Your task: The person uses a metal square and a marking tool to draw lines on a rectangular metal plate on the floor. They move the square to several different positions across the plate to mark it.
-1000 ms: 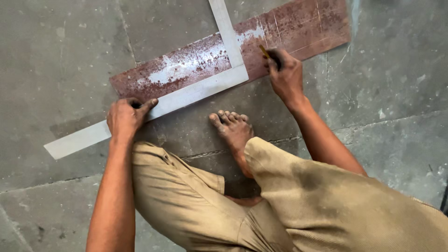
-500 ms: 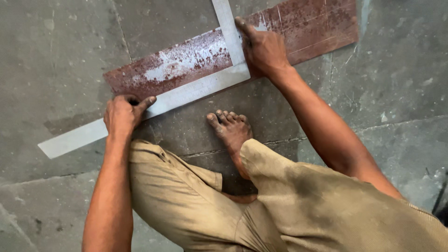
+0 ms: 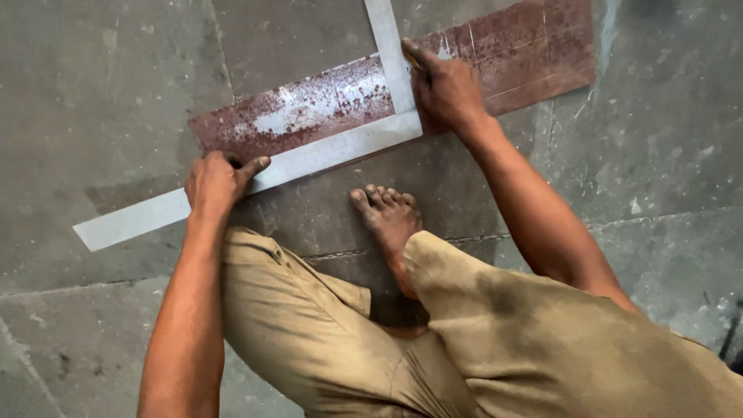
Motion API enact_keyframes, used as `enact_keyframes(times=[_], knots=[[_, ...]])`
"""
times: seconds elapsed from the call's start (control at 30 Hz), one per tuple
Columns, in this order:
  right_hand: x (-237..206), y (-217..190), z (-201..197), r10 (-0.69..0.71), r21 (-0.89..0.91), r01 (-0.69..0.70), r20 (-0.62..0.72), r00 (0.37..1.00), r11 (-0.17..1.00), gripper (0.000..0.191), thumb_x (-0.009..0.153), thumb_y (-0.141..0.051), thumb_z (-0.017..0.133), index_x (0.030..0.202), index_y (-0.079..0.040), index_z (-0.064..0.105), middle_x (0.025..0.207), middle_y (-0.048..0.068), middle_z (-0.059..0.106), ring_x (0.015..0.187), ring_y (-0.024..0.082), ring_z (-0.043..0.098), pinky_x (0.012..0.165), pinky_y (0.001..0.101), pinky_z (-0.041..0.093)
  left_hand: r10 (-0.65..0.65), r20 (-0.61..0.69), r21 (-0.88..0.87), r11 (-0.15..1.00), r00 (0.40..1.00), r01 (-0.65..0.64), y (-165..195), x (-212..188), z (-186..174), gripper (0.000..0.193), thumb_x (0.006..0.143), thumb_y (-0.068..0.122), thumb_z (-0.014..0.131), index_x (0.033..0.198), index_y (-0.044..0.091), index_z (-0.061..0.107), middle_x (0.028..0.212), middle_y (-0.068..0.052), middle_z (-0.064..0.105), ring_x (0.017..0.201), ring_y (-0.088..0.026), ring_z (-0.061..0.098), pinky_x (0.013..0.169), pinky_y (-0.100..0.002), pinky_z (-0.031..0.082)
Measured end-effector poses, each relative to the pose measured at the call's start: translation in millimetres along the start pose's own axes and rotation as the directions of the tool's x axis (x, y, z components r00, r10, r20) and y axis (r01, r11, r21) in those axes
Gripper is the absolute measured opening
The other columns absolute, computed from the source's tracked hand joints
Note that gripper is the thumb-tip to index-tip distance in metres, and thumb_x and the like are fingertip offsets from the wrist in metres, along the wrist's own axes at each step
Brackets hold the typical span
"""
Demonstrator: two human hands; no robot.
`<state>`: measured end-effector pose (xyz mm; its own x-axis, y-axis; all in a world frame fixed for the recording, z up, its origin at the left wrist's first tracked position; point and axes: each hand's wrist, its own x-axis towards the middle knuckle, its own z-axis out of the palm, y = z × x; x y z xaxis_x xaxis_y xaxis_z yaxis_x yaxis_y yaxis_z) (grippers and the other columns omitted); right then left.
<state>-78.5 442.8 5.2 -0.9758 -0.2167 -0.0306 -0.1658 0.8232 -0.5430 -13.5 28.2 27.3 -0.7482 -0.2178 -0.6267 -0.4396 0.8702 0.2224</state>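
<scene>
A long rusty reddish-brown metal plate (image 3: 518,58) lies on the grey stone floor. A pale steel L-shaped square (image 3: 333,151) rests across it, with its long arm along the plate's near edge and its short arm pointing away from me. My left hand (image 3: 217,182) presses down on the long arm, thumb stretched along the steel. My right hand (image 3: 449,93) is closed around a small dark marking tool (image 3: 412,56). The tool's tip sits against the right edge of the short arm, on the plate.
I squat in tan trousers (image 3: 309,333). My bare foot (image 3: 391,220) stands on the floor just below the square's corner. Joints between the grey stone slabs (image 3: 101,93) run under my legs.
My right hand has slid away from me along the square's short arm, from near the corner to higher on the plate. My left hand still holds the long arm down.
</scene>
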Motion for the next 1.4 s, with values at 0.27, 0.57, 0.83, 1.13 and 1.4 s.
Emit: enact_keyframes(times=[0.27,0.57,0.83,1.13,1.4], knots=[[-110.2,-14.1,-8.8,0.117,-0.093,-0.105,0.132,0.984,0.99,0.052,0.098,-0.014,0.066,0.147,-0.033,0.059,0.077,0.018,0.068,0.066,0.039,0.066,0.059,0.0503,0.049,0.08,-0.021,0.035,0.996,0.997,-0.079,-5.0,1.5,-1.9,0.064,0.081,0.069,0.076,0.104,0.01,0.081,0.106,-0.02,0.076,0.104,-0.042,0.069,0.091,-0.051,0.052],[-76.7,-52.7,-18.9,0.228,0.27,-0.233,0.051,0.972,0.934,0.02,0.104,-0.006,0.062,0.124,-0.006,0.064,0.093,0.008,0.076,0.072,0.025,0.074,0.066,0.0374,0.057,-0.045,0.077,0.04,0.998,0.996,0.042,-67.9,-8.8,-44.3,0.058,0.083,0.064,0.076,0.106,0.011,0.081,0.1,-0.017,0.077,0.097,-0.038,0.072,0.085,-0.048,0.054],[-75.3,-103.8,16.8,-0.143,0.283,0.109,0.104,0.984,0.953,0.02,0.095,-0.001,0.064,0.114,-0.005,0.066,0.121,0.015,0.073,0.103,0.034,0.072,0.081,0.0398,0.058,-0.151,0.161,0.051,0.988,0.975,0.144,-92.0,-7.8,-53.8,0.057,0.084,0.063,0.076,0.105,0.01,0.081,0.094,-0.018,0.077,0.089,-0.037,0.072,0.081,-0.049,0.054],[-68.8,-82.6,33.7,0.142,0.236,-0.167,0.123,0.982,0.957,0.016,0.104,-0.006,0.064,0.12,-0.007,0.066,0.097,0.014,0.077,0.078,0.027,0.075,0.067,0.0378,0.058,-0.071,0.102,0.058,0.996,0.992,0.066,-96.7,-9.6,-51.0,0.06,0.084,0.065,0.075,0.105,0.009,0.081,0.095,-0.019,0.076,0.091,-0.038,0.072,0.083,-0.049,0.055],[-25.6,-67.6,43.9,0.045,-0.06,-0.039,0.104,0.994,0.997,0.056,0.102,-0.01,0.063,0.154,-0.012,0.044,0.074,0.015,0.069,0.062,0.035,0.067,0.056,0.0471,0.051,-0.059,0.119,0.145,0.989,0.991,0.042,-91.0,-4.0,-53.5,0.061,0.086,0.067,0.072,0.11,0.011,0.08,0.106,-0.019,0.076,0.105,-0.041,0.069,0.09,-0.051,0.053]])
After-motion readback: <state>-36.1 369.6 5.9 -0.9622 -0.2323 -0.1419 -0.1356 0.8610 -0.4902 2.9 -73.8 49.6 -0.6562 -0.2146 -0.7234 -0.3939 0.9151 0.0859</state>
